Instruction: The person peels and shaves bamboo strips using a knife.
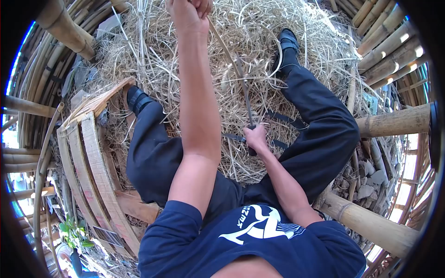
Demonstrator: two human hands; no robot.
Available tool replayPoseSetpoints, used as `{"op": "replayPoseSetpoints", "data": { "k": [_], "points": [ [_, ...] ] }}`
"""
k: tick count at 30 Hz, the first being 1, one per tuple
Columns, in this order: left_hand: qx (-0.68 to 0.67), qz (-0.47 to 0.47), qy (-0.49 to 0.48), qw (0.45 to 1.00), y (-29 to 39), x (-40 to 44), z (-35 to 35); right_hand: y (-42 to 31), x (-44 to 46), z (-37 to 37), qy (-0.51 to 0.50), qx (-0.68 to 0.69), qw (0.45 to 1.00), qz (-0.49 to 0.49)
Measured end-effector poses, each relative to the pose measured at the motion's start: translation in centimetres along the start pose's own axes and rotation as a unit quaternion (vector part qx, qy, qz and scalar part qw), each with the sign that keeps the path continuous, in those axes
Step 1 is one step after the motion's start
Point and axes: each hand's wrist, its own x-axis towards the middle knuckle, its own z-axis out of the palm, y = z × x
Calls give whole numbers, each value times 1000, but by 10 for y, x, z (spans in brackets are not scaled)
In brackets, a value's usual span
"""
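Observation:
My left hand [191, 13] is stretched far forward at the top edge of the head view, its fingers closed around a long thin bamboo strip [223, 45]. The strip slants down toward my right hand [256, 138], which sits low between my legs. That hand is wrapped round the dark handle of a knife [247, 101] with a long narrow blade pointing away from me. Strip and blade meet or overlap around the middle; exact contact is hard to make out. Pale curled shavings [162, 65] lie thickly under both hands.
A wooden slatted crate [95, 153] stands by my left leg. Bamboo poles [394, 121] jut in from the right, with stone rubble [371, 178] beneath. Bamboo walls curve around both sides. Dark straps [287, 119] lie on the shavings between my legs.

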Motion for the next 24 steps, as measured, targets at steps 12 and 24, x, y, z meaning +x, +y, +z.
{"op": "replayPoseSetpoints", "data": {
  "k": [12,24],
  "points": [
    [248,115,64,960,-3,4,0,-50,-13,-26,-18,41,997,-61],
    [127,35,71,989,-8,2,5,-26,-6,-20,8,15,999,-43]
  ]
}}
